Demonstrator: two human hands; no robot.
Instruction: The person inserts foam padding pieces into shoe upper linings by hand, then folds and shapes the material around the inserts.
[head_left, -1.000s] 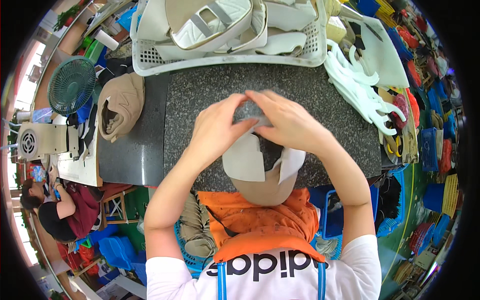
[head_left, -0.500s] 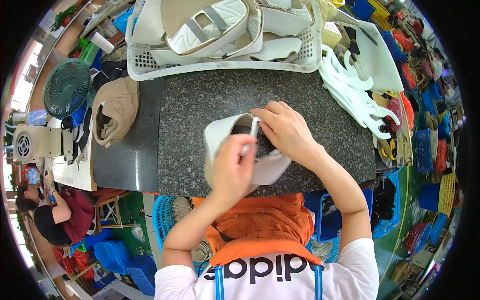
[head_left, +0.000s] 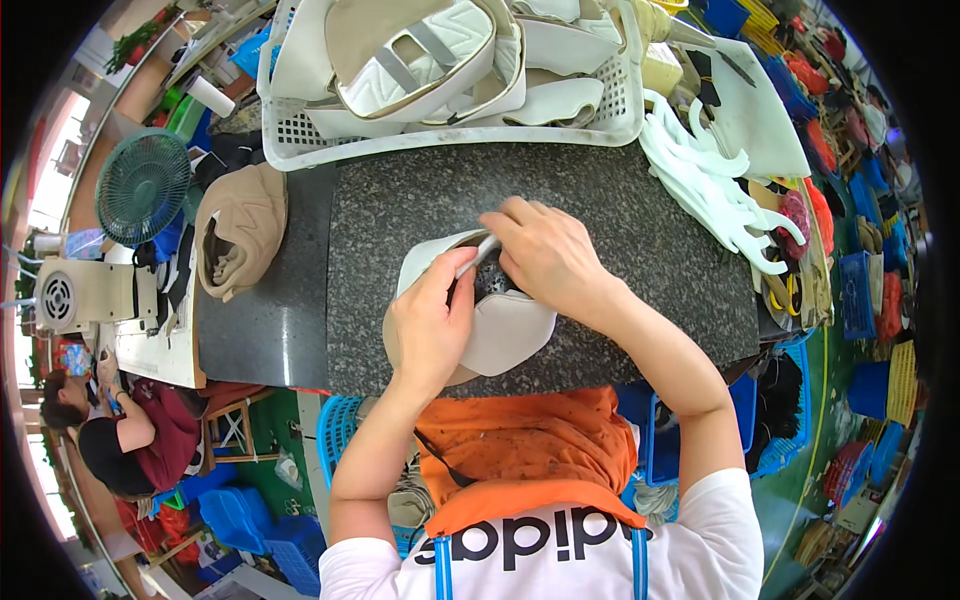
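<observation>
On my feed, the left hand (head_left: 432, 318) pinches the raised edge of a white-and-beige shoe upper (head_left: 512, 332) on the speckled desk (head_left: 655, 220), the right hand (head_left: 552, 258) gripping it alongside. I judge this edge-adjusting, next needing steady pressure; a second ago the upper's rounded end overhung the desk, whereas now it lies farther in.

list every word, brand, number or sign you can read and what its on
White shirt: large black lettering across the chest, upside down in this view; I won't copy its wording.
Held white-and-beige piece: no text visible.
Blue-and-red item at far left: any print too small to read.
</observation>
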